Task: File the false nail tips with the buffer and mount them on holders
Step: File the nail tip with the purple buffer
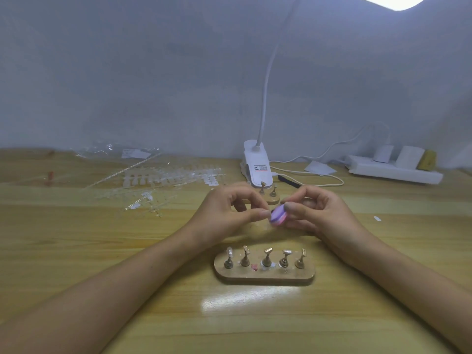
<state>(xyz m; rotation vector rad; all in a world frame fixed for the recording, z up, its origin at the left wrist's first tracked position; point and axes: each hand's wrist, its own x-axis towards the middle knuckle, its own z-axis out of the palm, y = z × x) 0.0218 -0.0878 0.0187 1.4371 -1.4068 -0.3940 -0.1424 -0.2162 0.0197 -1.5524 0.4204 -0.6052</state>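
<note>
My right hand (316, 213) pinches a small purple and pink buffer block (278, 215) between thumb and fingers. My left hand (229, 213) meets it from the left, thumb and forefinger pinched together at the buffer's edge; whatever they hold is too small to make out. In front of my hands a wooden holder base (264, 275) carries several metal stands. The leftmost stand bears a clear nail tip (229, 251). A second holder base (272, 199) sits behind my hands, mostly hidden.
Strips of clear false nail tips (163, 180) and plastic packaging lie at the back left. A white clip lamp (256, 164) stands behind the hands, its cable running to a power strip (393, 169) at the back right. One loose tip (377, 218) lies to the right.
</note>
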